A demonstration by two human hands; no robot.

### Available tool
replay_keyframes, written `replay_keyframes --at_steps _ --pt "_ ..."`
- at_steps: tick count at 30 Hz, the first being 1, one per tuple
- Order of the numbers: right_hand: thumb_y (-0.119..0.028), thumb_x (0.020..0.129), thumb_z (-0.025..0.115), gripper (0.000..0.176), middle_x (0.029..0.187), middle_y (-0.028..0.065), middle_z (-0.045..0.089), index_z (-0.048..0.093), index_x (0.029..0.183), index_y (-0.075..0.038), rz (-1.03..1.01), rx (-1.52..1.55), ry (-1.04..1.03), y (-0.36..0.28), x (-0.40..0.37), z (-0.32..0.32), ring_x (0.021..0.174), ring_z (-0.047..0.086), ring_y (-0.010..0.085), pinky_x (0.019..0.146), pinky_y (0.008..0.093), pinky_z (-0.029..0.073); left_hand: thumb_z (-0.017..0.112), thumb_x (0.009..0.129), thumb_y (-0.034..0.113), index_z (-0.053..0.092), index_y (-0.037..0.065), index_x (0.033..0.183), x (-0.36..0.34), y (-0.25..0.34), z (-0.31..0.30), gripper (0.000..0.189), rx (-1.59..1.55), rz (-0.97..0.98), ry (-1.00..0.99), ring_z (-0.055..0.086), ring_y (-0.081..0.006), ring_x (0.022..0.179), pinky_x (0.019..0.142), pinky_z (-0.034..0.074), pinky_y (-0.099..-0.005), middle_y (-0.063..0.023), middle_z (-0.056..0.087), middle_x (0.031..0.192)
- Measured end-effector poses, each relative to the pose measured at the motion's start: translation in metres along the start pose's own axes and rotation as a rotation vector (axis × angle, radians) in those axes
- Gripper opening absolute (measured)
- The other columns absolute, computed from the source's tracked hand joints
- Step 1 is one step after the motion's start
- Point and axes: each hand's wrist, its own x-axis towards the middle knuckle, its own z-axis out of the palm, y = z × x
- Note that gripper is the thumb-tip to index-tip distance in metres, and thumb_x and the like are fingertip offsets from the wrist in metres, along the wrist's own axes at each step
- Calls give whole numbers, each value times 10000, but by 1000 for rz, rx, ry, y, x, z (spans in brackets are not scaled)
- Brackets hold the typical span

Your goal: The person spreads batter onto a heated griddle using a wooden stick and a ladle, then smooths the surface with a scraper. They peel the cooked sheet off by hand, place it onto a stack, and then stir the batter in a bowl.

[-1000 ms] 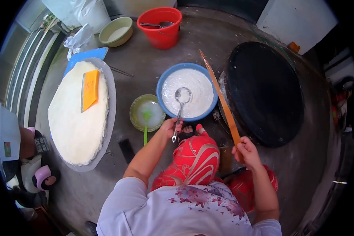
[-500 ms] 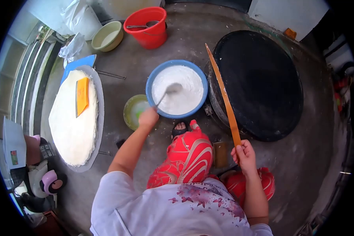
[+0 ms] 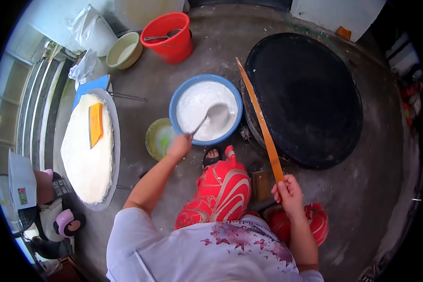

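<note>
My left hand is closed round the handle of a ladle, whose bowl rests in white batter. That batter fills a blue basin on the floor in front of me. In my right hand I grip the lower end of a long, flat wooden spatula. Its narrow tip points away from me, along the left edge of a big round black griddle. Just left of the basin stands a small yellow-green bowl with liquid and something green in it.
At left, a stack of thin white flatbreads lies on a round board, an orange scraper on top. A red bucket with a ladle and an olive basin stand at the back. A wooden block lies near my feet.
The ladle bowl has moved right and slightly toward me through the batter, my left hand following. My right hand and the wooden spatula have shifted a little left and nearer to me.
</note>
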Motion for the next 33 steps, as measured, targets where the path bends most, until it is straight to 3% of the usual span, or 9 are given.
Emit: replay_keyframes --at_steps 4,6,14,16,23,26,28,29,33 --pt "-84 898 428 54 693 22 541 444 927 -40 -2 -6 -45 -5 -2 3 504 445 34 448 144 351 445 842 208 588 7 815 24 22 2 249 -62 -100 250 573 -398 772 706 451 -460 -220 597 831" --pt "-86 899 424 50 689 27 544 437 925 -46 -21 -12 -36 -7 -2 2 500 451 38 448 147 357 450 830 189 595 9 823 20 0 27 231 177 -22 -7 584 -378 773 702 454 -452 -221 598 815" --pt "-89 900 422 46 686 30 550 428 926 -52 20 -21 -11 3 -6 -2 495 456 41 442 149 360 486 807 188 597 -3 878 -12 -27 5 232 81 -234 29 570 -380 871 767 443 -430 -247 587 878" --pt "-89 899 425 38 684 26 549 427 921 -57 -3 -9 -12 -1 -4 -1 495 456 39 441 148 359 428 874 213 573 -26 859 3 -29 58 280 -111 -232 -71 571 -275 542 487 445 -378 -182 580 658" --pt "-65 887 441 61 704 23 543 439 941 -35 0 20 -28 -2 -4 1 517 452 31 457 145 359 411 888 235 529 37 878 -14 15 -36 231 -1384 -706 -517 324 -50 413 328 186 -192 9 384 516" --pt "-77 892 436 48 693 28 546 425 934 -57 19 -37 15 0 -4 -1 498 454 37 445 144 358 409 882 229 533 27 892 -24 1 -31 237 -890 -325 -165 464 -163 425 342 323 -299 -80 496 550" --pt "-76 890 439 47 693 27 545 427 931 -56 -13 17 16 -1 -3 -3 503 455 37 449 144 359 402 870 201 550 32 832 -28 -10 -10 228 256 65 88 587 -309 602 501 455 -422 -167 597 729" --pt "-76 890 439 47 693 27 545 427 931 -56 -22 13 18 -3 -1 -4 503 455 37 449 144 359 423 854 209 567 46 891 -30 15 -27 222 240 -101 -85 578 -376 811 700 448 -475 -201 599 873" --pt "-67 885 445 48 694 27 544 428 929 -54 1 -7 -10 -2 -6 2 507 455 38 449 143 359 427 850 214 582 54 945 -20 32 -16 242 120 -154 74 581 -365 818 723 452 -454 -209 600 881"
